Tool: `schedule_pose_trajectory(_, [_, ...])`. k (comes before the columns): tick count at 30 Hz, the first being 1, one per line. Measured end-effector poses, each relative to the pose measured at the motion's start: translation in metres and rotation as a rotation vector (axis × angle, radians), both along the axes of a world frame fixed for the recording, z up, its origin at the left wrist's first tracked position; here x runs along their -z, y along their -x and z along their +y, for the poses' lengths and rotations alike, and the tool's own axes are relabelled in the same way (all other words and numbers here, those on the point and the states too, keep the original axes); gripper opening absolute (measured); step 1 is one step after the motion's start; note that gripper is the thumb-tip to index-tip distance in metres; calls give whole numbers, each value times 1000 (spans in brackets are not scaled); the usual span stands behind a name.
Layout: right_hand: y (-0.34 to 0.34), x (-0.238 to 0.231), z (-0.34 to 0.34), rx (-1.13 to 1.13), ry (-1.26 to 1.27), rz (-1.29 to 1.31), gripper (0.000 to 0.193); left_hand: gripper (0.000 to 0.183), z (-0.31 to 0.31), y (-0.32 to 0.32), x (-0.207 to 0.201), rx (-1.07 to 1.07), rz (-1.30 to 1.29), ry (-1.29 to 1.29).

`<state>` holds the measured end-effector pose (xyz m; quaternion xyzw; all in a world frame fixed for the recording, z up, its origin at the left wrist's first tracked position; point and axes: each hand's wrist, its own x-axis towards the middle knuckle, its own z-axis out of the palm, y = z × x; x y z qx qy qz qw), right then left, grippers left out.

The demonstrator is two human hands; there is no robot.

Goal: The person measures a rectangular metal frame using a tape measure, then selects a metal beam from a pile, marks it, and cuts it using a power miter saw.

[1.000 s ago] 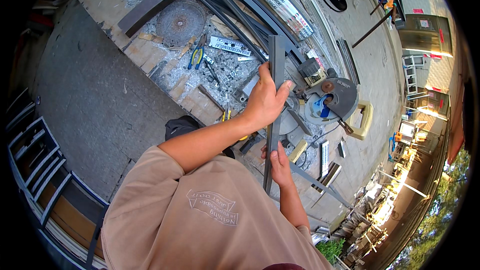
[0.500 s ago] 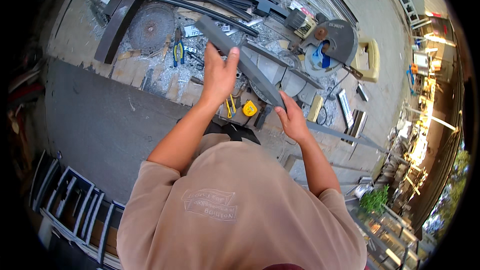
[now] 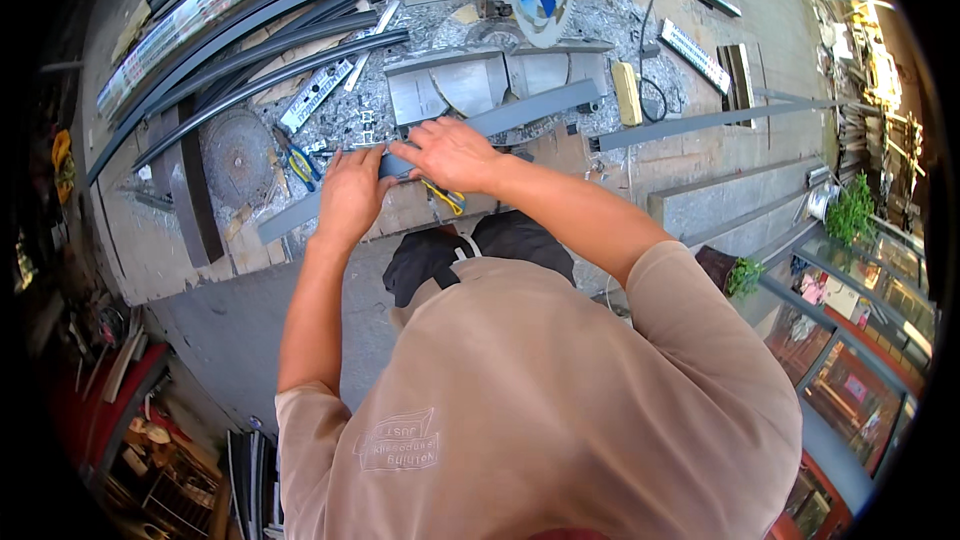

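Note:
A long grey metal profile (image 3: 535,108) lies slantwise across the near side of the worktable, its right part along the bed of a miter saw (image 3: 450,88). My left hand (image 3: 350,192) grips it left of the saw, fingers over its far side. Close beside it, my right hand (image 3: 450,154) is also closed over the profile, with the fingers of both hands almost meeting. The saw's blade (image 3: 540,10) stands raised beyond the bed. Just under my right wrist shows a yellow utility knife (image 3: 447,198). Pliers with blue and yellow handles (image 3: 298,162) lie left of my left hand.
Dark profiles (image 3: 275,100) and a brown bar (image 3: 188,190) lie at the left beside a round saw blade (image 3: 240,155). Metal shavings cover the tabletop. To the right are a cream block (image 3: 626,93), a black cable (image 3: 655,100) and a long grey bar (image 3: 720,124).
The profile, held up in the air before, now rests low on the table and saw bed. Both hands have come close together on it. The view has swung to the right.

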<state>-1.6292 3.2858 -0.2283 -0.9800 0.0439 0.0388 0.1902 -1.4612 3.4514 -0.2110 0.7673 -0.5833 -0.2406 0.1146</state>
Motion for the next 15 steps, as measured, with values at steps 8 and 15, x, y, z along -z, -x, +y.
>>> schedule_pose_trajectory(8, [-15, 37, 6, 92, -77, -87, 50, 54, -4, -4, 21, -55, -75, 2])
schedule_pose_trajectory(15, [-12, 37, -9, 438, -122, -308, 39, 50, -52, -38, 53, -28, -182, 43])
